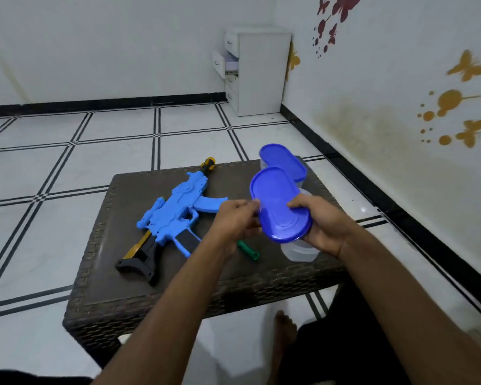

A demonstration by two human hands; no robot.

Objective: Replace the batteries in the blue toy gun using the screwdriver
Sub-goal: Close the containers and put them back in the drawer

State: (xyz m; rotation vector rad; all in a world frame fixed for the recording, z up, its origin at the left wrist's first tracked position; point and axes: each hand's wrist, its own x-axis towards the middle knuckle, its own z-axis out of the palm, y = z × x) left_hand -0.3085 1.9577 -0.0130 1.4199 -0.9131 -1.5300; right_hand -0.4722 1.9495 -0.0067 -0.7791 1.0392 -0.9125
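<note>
- The blue toy gun (175, 215) lies flat on the left half of the dark wicker table (100, 295); no writing on it can be read.
- A screwdriver (207, 163) with a yellow-and-black handle pokes out behind the gun's far end.
- A green tube (248, 250) lies near the table's middle.
- The left hand (235, 221) pinches the edge of a blue lid (279, 207).
- The right hand (321, 225) grasps the clear container (299, 252) under that lid.
- A second lidded container (282, 159) stands behind.

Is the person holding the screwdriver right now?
No, both hands, left hand and right hand, hold a blue-lidded container, while the screwdriver lies on the table behind the toy gun.
</note>
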